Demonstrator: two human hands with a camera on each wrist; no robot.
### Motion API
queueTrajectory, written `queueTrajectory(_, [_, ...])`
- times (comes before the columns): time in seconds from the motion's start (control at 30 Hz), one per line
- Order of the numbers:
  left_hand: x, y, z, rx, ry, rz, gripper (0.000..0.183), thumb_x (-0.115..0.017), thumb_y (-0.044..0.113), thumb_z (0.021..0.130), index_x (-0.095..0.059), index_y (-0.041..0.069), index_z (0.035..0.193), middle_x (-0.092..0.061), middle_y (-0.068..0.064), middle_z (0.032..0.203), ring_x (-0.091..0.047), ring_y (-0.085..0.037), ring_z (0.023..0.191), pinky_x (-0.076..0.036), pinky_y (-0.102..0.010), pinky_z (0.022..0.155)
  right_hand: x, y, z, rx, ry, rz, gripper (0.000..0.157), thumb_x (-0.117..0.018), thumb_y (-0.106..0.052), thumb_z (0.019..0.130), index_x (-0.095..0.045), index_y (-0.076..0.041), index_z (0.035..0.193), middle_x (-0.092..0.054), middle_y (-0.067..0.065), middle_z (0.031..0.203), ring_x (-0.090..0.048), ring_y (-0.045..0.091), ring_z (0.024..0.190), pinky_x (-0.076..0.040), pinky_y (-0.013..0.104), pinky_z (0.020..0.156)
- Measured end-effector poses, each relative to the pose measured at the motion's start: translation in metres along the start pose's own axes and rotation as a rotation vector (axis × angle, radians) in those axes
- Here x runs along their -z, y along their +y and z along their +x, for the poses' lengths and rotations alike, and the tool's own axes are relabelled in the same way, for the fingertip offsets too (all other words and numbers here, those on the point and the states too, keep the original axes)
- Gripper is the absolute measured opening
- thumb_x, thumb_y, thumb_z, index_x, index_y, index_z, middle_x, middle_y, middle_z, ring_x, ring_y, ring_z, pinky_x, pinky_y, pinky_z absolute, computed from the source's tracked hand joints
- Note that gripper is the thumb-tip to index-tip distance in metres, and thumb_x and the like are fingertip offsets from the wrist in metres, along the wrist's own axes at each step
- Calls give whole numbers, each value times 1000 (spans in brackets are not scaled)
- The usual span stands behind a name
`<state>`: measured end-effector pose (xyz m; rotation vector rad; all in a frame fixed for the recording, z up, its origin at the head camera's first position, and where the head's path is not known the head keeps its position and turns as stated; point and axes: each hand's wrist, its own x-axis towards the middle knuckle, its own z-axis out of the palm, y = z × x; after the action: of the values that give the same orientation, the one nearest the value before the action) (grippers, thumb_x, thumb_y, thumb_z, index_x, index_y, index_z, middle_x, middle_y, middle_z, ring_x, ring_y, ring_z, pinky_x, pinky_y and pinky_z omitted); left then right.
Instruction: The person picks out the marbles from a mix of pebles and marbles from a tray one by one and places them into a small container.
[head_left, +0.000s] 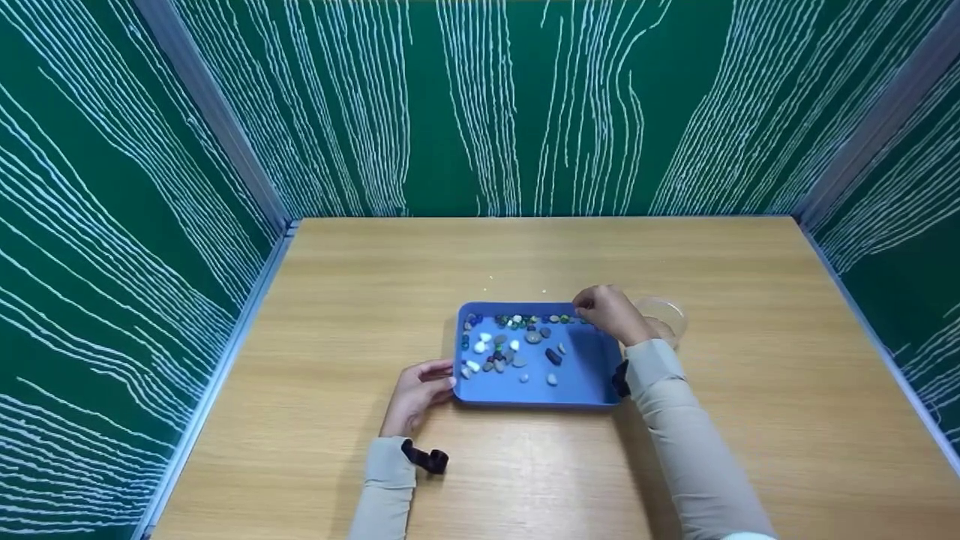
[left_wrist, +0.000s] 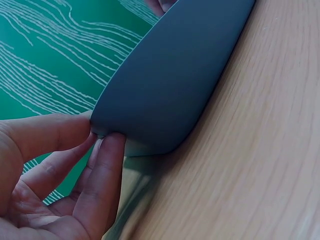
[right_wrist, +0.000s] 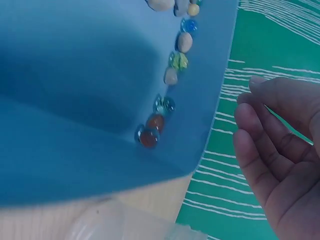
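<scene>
A blue tray (head_left: 585, 379) with small stones and coloured glass beads lies on the table. My left hand (head_left: 414, 394) is at its left side; in the left wrist view the thumb and fingers pinch the tray's rim (left_wrist: 165, 75). Over the tray's far right corner is my right hand (head_left: 611, 311). Its fingers (right_wrist: 250, 145) are loosely bent beside the rim, with nothing seen between them. Along the far wall runs a row of stones and glass beads (right_wrist: 178, 61), ending in brownish-orange beads (right_wrist: 149, 138). White pebbles (head_left: 480, 346) and a dark oblong stone (head_left: 553, 356) lie on the tray floor.
A clear round container (head_left: 673, 309) stands just right of the tray, partly behind the right hand. Tiny white bits (head_left: 544, 291) lie on the wooden table (head_left: 300, 360) beyond the tray. Green panels (head_left: 424, 112) with white lines stand around the table.
</scene>
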<state>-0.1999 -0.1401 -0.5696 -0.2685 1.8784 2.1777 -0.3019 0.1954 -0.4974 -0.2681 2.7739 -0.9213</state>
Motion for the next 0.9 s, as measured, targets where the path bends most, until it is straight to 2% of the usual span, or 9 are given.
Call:
queueTrajectory(0.07, [0, 0, 0, 3, 0, 2, 44, -66, -7, 82, -56, -11, 125, -66, -20, 114, -67, -16, 89, -59, -31, 80, -3, 0, 3, 20, 1, 0, 22, -57, -5, 95, -69, 1, 112, -68, 19, 108, -63, 28, 91, -57, 42, 82])
queueTrajectory(0.3, [0, 0, 1, -19, -11, 21, 44, -66, -6, 83, -56, -11, 125, -66, -18, 111, -65, -14, 87, -58, -27, 75, -14, 5, 10, 174, 64, -37, 18, -60, 0, 90, -71, 6, 102, -70, 23, 103, -66, 33, 92, -57, 44, 80])
queueTrajectory(0.57, [0, 0, 0, -18, -3, 18, 44, -66, -6, 83, -56, -11, 125, -66, -17, 111, -64, -14, 88, -59, -28, 77, -23, 10, 17, 168, 36, -52, 20, -61, -1, 90, -70, 6, 106, -68, 24, 107, -66, 35, 97, -57, 46, 83])
queueTrajectory(0.8, [0, 1, 0, -4, -3, 2, 45, -65, -7, 83, -55, -10, 126, -63, -23, 118, -65, -18, 93, -59, -29, 79, -27, 12, 18, 126, 27, -42, 22, -61, -1, 90, -69, 6, 109, -68, 24, 109, -66, 35, 99, -57, 47, 85])
queueTrajectory(0.9, [0, 0, 0, -5, -4, 12, 45, -66, -6, 83, -55, -10, 127, -62, -24, 120, -65, -17, 94, -59, -29, 80, -29, 13, 18, 132, 32, -48, 22, -61, 0, 90, -69, 6, 110, -68, 24, 109, -66, 34, 98, -57, 47, 84])
